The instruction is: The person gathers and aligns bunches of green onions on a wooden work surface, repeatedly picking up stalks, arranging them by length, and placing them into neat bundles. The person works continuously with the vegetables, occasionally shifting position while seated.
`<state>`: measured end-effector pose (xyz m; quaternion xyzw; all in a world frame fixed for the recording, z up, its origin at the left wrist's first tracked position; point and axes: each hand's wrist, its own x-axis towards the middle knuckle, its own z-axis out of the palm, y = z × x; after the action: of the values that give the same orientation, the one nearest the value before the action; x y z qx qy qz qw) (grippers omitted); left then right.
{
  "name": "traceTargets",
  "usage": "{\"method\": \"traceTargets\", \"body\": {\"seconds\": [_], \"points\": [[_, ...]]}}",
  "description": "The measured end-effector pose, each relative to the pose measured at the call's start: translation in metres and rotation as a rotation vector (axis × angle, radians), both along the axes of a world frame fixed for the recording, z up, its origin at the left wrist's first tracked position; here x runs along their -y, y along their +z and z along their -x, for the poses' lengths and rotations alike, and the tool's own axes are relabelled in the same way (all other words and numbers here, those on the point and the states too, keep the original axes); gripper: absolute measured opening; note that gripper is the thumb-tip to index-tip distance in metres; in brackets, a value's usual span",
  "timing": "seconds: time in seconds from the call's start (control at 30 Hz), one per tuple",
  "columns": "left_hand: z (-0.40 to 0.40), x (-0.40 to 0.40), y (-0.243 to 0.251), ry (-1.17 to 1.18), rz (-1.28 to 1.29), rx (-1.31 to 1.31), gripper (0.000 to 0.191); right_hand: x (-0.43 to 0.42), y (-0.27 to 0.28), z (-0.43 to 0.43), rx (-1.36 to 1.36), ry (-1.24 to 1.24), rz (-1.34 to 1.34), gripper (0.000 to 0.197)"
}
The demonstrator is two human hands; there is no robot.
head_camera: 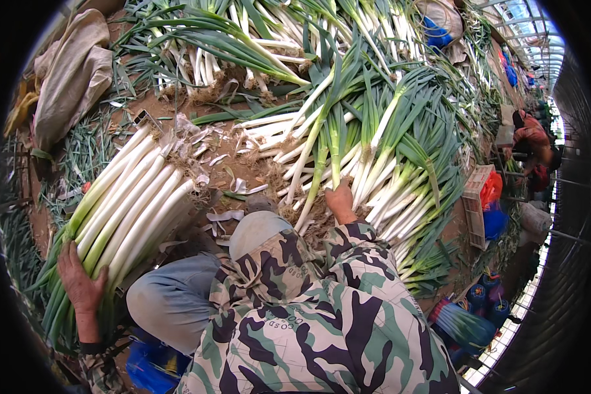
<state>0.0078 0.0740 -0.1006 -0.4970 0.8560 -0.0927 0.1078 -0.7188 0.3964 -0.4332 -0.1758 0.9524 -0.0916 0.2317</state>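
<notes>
My left hand [81, 280] lies spread over a bundle of leeks [128, 197], thumb and fingers spanning it where white shafts turn green. The bundle slants across a low metal frame [145, 117], its trimmed white shafts and hairy roots toward the upper right. In front of me, my right hand [341, 201] reaches into a loose pile of leeks [399, 162]. Its fingers close around a leek stalk [335, 160] near the root end; the fingertips are partly hidden. Soil and roots cling to the pile's lower ends.
More leeks [256, 44] lie farther ahead. Peeled skins [226, 216] litter the soil. A cloth sack [74, 79] is at upper left, a blue plastic bag [152, 362] by my knee. To the right are a plastic crate [476, 207], wrapped bundles [465, 322] and a crouching person [532, 143].
</notes>
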Motion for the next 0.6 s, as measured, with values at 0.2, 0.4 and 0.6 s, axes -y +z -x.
{"method": "traceTargets", "body": {"seconds": [0.2, 0.4, 0.6], "points": [[0.001, 0.006, -0.011, -0.065, 0.013, -0.023, 0.109, -0.023, -0.022, 0.025, 0.355, -0.161, 0.361, 0.052], [-0.012, -0.002, -0.002, -0.023, 0.028, 0.003, 0.109, -0.004, 0.033, 0.018, 0.506, -0.17, 0.357, 0.058], [-0.014, 0.0, -0.008, -0.031, 0.046, -0.02, 0.109, -0.019, 0.051, 0.011, 0.291, 0.058, 0.11, 0.067]]}}
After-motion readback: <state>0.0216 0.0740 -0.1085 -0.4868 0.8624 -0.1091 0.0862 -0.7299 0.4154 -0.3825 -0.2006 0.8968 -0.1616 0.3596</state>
